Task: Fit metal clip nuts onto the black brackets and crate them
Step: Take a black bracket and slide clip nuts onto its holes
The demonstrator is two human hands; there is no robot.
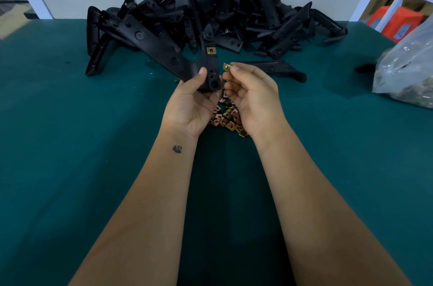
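My left hand [192,103] grips a black bracket [164,51] by its lower end and holds it above the green table. One brass clip nut [211,50] sits on the bracket's upright arm. My right hand [250,98] pinches a second clip nut [226,67] between thumb and forefinger, just right of the bracket and apart from it. A heap of loose clip nuts [227,118] lies on the table under both hands.
A big pile of black brackets [210,9] fills the back of the green table [70,121]. One bracket [274,70] lies alone behind my right hand. A clear plastic bag [407,70] of parts sits at the right edge. An orange stool [396,23] stands beyond the table.
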